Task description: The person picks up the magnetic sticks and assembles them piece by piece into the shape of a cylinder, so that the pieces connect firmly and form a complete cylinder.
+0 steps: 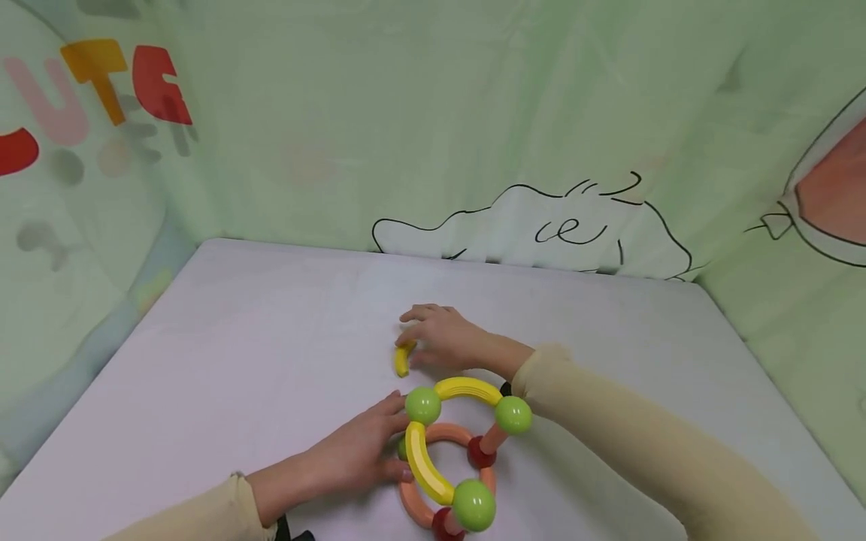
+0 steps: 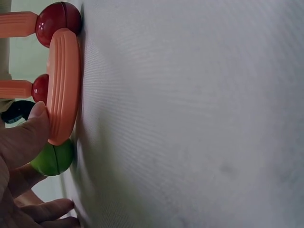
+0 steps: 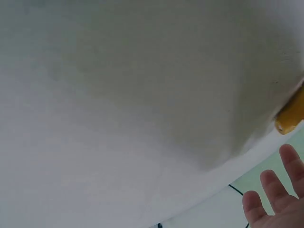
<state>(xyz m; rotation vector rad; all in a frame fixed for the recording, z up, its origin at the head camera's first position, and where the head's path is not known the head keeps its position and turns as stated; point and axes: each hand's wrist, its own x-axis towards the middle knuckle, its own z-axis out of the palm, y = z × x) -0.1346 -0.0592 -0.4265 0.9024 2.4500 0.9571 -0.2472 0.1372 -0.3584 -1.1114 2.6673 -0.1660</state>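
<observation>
A toy structure of balls and curved sticks stands in front of me. On top are yellow curved sticks (image 1: 428, 467) and green balls (image 1: 474, 505); orange curved sticks (image 2: 64, 88) and red balls (image 2: 59, 23) form its base. My left hand (image 1: 352, 454) grips the base at its left side, thumb on an orange stick, other fingers around a lower green ball (image 2: 53, 158). Beyond the structure, my right hand (image 1: 446, 340) is at a loose yellow curved stick (image 1: 402, 361) on the table, fingers spread. Its index finger and thumb lie beside the stick; firm contact is unclear.
The white-covered table (image 1: 271, 330) reaches back to a pale green printed curtain (image 1: 433, 113), which also hangs at both sides. The structure stands close to my right forearm (image 1: 629, 428).
</observation>
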